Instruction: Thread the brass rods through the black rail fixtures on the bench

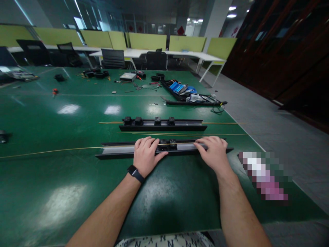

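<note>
A long black rail point(117, 156) with a pale inner floor lies crosswise in front of me on the table. My left hand point(146, 154) spans it, fingers over the far wall and thumb along the near wall, gripping the rail. Small black blocks point(172, 144) sit in the channel just right of that hand. A thin brass rod point(64, 150) runs in from the left, passes under my left hand and over the blocks. Near its right end my right hand point(212, 151) pinches the rod between thumb and index finger, above the rail's right part.
Behind lies a second black rail point(164, 128) with several black blocks, and loose brass rods point(149, 133) between the two rails. A black tray of blue packets point(177, 88) and scattered tools lie farther back. A blurred-out phone-like object point(264, 176) rests at right, near the table edge.
</note>
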`<state>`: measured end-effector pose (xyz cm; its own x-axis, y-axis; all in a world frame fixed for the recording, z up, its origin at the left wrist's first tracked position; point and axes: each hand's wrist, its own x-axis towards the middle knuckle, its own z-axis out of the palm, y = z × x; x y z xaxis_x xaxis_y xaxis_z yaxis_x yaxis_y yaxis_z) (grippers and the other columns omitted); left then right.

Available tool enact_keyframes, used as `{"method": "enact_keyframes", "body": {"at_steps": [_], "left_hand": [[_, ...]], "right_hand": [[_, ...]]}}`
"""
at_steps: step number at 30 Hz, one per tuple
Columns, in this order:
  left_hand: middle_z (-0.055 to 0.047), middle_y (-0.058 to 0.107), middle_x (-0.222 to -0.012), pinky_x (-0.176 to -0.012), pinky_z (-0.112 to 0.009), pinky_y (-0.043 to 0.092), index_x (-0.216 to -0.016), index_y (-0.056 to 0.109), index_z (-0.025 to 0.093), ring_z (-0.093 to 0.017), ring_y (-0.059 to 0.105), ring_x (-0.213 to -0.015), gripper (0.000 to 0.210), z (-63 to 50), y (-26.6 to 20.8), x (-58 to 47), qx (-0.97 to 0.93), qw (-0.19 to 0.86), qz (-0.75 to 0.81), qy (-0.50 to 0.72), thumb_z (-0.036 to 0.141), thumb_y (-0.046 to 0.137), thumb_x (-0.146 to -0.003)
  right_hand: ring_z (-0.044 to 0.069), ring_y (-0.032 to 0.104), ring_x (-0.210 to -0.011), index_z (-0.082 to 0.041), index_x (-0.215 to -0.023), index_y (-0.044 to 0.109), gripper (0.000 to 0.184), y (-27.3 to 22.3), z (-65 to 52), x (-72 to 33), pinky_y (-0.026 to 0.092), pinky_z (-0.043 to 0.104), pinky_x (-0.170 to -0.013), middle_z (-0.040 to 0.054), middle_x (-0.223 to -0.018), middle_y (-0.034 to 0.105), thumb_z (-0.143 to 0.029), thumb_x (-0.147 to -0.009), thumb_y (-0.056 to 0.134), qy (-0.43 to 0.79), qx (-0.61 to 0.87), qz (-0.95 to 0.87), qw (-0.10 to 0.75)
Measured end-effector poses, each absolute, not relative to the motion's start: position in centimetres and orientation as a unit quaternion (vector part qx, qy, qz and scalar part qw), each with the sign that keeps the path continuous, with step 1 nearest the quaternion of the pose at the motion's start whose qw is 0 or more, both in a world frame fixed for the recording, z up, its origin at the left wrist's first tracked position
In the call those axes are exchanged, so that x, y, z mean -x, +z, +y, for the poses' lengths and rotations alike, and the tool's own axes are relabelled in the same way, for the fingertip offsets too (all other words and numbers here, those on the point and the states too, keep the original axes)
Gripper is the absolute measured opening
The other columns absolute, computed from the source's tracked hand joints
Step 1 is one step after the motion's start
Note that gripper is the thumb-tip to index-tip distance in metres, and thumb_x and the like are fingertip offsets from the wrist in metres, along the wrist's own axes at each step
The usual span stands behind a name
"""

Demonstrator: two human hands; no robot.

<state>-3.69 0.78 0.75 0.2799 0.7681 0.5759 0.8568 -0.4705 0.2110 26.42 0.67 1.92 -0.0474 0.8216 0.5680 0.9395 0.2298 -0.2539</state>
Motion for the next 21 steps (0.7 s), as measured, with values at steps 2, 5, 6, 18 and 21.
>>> {"method": "enact_keyframes", "body": {"at_steps": [2,5,6,18,21], "left_hand": [[-0.013,0.074,-0.121,-0.105,-0.051,0.038,-0.123,0.069,0.021,-0.033,0.062,-0.123,0.051,0.8,0.7,3.6,0.798,0.071,-0.509,-0.315,0.06,0.067,-0.09],[-0.013,0.074,-0.121,-0.105,-0.05,0.038,-0.123,0.069,0.022,-0.032,0.062,-0.122,0.049,0.7,0.7,3.5,0.8,0.073,-0.506,-0.313,0.059,0.065,-0.092],[-0.012,0.074,-0.121,-0.104,-0.05,0.038,-0.123,0.069,0.022,-0.032,0.063,-0.122,0.047,0.7,0.7,3.4,0.8,0.074,-0.506,-0.314,0.058,0.064,-0.093],[-0.01,0.075,-0.118,-0.106,-0.048,0.037,-0.123,0.069,0.023,-0.029,0.064,-0.121,0.036,0.7,0.8,3.5,0.798,0.076,-0.506,-0.317,0.048,0.059,-0.099],[-0.01,0.076,-0.117,-0.106,-0.048,0.037,-0.122,0.069,0.022,-0.029,0.064,-0.121,0.036,0.7,0.8,3.6,0.798,0.075,-0.509,-0.315,0.048,0.058,-0.1]], "right_hand": [[0.028,0.06,-0.107,-0.027,-0.1,0.076,0.027,1.9,0.5,-25.9,0.029,0.048,-0.1,0.0043,-0.105,0.078,-0.05,-0.093,0.065,-0.084,0.605,-0.724,0.321],[0.027,0.061,-0.107,-0.027,-0.106,0.076,0.029,1.9,0.3,-24.7,0.03,0.047,-0.101,0.0042,-0.107,0.077,-0.051,-0.093,0.065,-0.077,0.586,-0.737,0.327],[0.026,0.061,-0.107,-0.028,-0.105,0.076,0.028,1.9,0.3,-24.2,0.03,0.047,-0.1,0.0042,-0.106,0.078,-0.05,-0.095,0.063,-0.076,0.582,-0.741,0.328],[0.026,0.061,-0.102,-0.028,-0.09,0.077,0.03,1.8,0.7,-24.8,0.029,0.047,-0.096,0.0038,-0.094,0.078,-0.047,-0.1,0.056,-0.087,0.588,-0.738,0.319],[0.027,0.061,-0.103,-0.027,-0.088,0.076,0.03,2.1,0.6,-25.6,0.029,0.048,-0.096,0.0043,-0.094,0.078,-0.048,-0.099,0.057,-0.085,0.603,-0.725,0.322]]}}
